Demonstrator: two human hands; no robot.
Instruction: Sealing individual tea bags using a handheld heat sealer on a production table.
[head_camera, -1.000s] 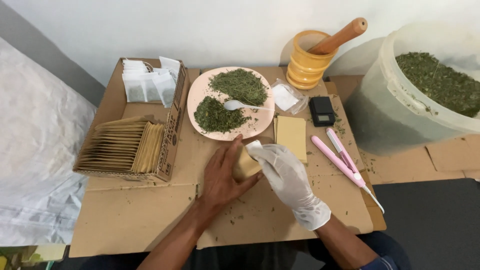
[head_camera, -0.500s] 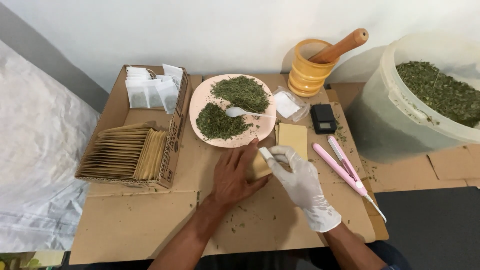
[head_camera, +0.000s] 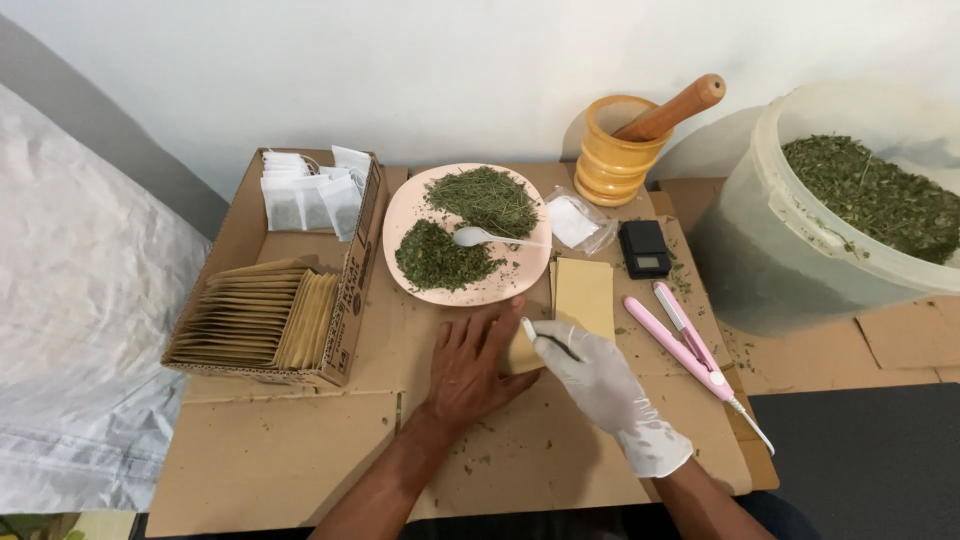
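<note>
Cardboard covers the bench (head_camera: 300, 450): at far left a box (head_camera: 280, 290) holds stacked brown envelopes (head_camera: 255, 315) and white tea bags (head_camera: 310, 200), then comes a pink plate (head_camera: 400, 210) of dried herb. Nearer, the bare left hand (head_camera: 470, 360) lies flat, fingers spread, pressing a tan envelope (head_camera: 522, 352) to the bench, its long axis running away from the person. Just right, the gloved right hand (head_camera: 590, 365) pinches that envelope's upper edge, with a pink sealer (head_camera: 680, 330) beyond
</note>
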